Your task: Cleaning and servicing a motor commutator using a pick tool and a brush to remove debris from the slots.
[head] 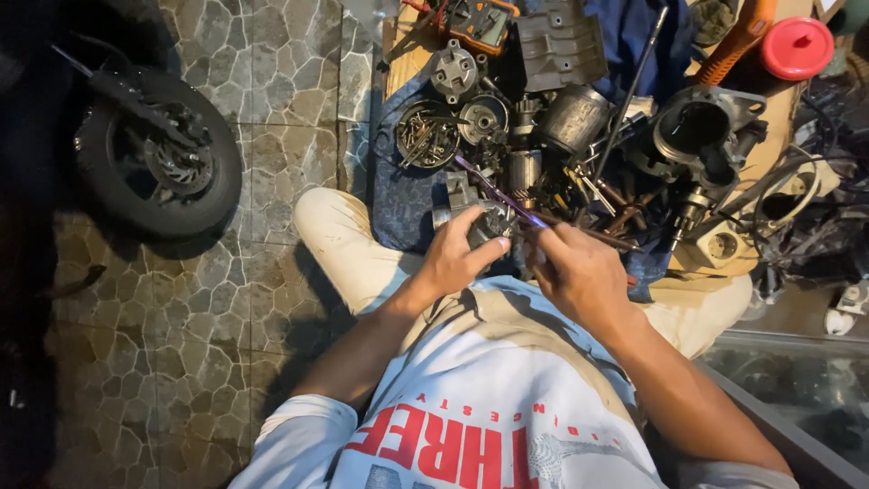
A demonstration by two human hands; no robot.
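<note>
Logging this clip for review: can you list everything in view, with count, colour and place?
Metal part: one, grey, held in the left hand.
Thin tool: one, purple, in the right hand, tip over the metal part.
Wheel: one, black, on the stone floor at left.
Engine parts: many, grey, piled on blue cloth ahead.
Screw bowl: one, dark, upper centre.
Meter: one, orange, top.
Lid: one, red, top right.
Left hand: one, gripping the metal part.
Right hand: one, holding the thin tool.
</note>
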